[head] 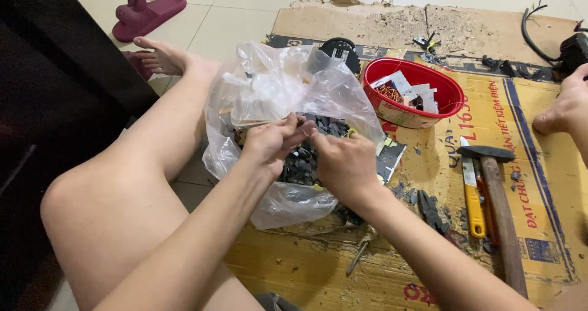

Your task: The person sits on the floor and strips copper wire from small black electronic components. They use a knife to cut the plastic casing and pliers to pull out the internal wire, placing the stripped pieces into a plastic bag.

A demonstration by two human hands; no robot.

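A clear plastic bag (pixel 275 97) lies open on the cardboard, filled with several small dark flat pieces (pixel 303 161). My left hand (pixel 272 141) pinches at the bag's contents near the opening. My right hand (pixel 343 164) is right beside it, fingers curled into the same heap of dark pieces. The fingertips of both hands almost meet over the bag. Whether either hand grips a single piece or only the plastic is hard to make out.
A red oval bowl (pixel 450 93) with copper wire and scraps stands behind. A hammer (pixel 499 207), a yellow-handled knife (pixel 471 198) and a screwdriver (pixel 361 250) lie on the yellow cardboard (pixel 539 164). My bare leg (pixel 122 182) is left; sandals (pixel 147 14) lie on the tiles. Another person's foot (pixel 566 106) rests right.
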